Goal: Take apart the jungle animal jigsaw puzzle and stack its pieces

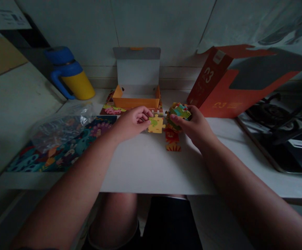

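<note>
Between the thumb and fingers of my left hand (136, 121) is a yellow jigsaw puzzle piece (156, 124) with a green figure on it. My right hand (196, 125) grips a stack of puzzle pieces (178, 113), green and multicoloured, with the thumb across its front. Below the stack, red and orange puzzle pieces (172, 139) lie on the white table, partly covered by it. The yellow piece is close to the stack, on its left side.
An open orange box (136, 101) stands behind my hands on a colourful sheet (111, 110). To the left are a plastic bag (62, 126), an illustrated board (59, 158) and a blue-and-yellow jug (79, 81). A large orange box (218, 90) and a black stove (278, 135) occupy the right.
</note>
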Motion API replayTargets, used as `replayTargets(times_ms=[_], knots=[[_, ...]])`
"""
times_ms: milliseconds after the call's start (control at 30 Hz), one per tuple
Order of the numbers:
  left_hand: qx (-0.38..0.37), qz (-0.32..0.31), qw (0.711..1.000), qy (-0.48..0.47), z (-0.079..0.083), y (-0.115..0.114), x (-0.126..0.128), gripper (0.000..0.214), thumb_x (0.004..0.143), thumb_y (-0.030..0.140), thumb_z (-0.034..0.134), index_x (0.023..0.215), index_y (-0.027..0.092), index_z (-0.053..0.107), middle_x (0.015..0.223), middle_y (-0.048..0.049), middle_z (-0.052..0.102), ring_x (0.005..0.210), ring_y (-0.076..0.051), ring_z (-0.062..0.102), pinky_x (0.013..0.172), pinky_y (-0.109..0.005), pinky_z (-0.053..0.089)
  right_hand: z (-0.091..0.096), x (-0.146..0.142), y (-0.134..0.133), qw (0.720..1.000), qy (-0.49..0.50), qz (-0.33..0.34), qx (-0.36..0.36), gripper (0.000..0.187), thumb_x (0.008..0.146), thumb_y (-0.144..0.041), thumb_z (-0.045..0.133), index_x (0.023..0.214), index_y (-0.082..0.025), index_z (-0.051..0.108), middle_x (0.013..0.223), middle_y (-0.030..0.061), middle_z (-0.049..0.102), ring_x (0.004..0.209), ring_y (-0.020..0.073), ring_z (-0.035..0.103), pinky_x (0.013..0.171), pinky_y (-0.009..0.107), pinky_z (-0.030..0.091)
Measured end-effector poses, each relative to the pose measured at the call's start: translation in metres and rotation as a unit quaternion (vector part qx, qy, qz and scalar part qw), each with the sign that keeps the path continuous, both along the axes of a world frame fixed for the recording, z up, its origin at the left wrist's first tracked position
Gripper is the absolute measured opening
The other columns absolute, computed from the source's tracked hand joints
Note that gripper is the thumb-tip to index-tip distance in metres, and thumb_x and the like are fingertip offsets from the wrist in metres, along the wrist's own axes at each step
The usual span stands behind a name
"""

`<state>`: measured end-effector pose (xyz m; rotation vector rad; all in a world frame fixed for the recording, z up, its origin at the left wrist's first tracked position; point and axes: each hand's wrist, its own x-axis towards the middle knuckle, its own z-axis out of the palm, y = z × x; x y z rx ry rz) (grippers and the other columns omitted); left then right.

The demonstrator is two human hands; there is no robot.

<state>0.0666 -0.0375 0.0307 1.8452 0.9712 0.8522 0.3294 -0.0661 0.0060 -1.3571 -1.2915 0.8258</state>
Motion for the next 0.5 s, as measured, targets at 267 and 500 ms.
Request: replayTargets(times_ms=[267,500], knots=[[0.019,-0.039,0.998,-0.039,-0.014,-0.009,0.017,0.019,0.086,0.009,0.068,0.098,0.020,0.059,0.094,-0.0005,0.064,0.082,-0.013,0.064,0.076,-0.028,0.055,-0.002,-0.012,-0.007,0.971,-0.216,0.080,0.058,0.064,0.097,-0.078,0.061,0.130,-0.023,0.057,0.119,0.0170,0.075,0.103,0.0360,0.073,0.090,0.051,0.059],[0.025,-0.028,0.999,-0.029,-0.021,-0.008,0.018,0.022,0.084,0.009,0.072,0.098,0.020,0.060,0.088,0.0001,0.066,0.079,-0.014,0.066,0.072,-0.027,0.055,0.002,-0.014,-0.012,0.964,-0.219,0.142,0.058,0.072,0.094,-0.077,0.068,0.138,-0.023,0.053,0.130,0.0187,0.073,0.112,0.0369,0.072,0.094,0.051,0.059]])
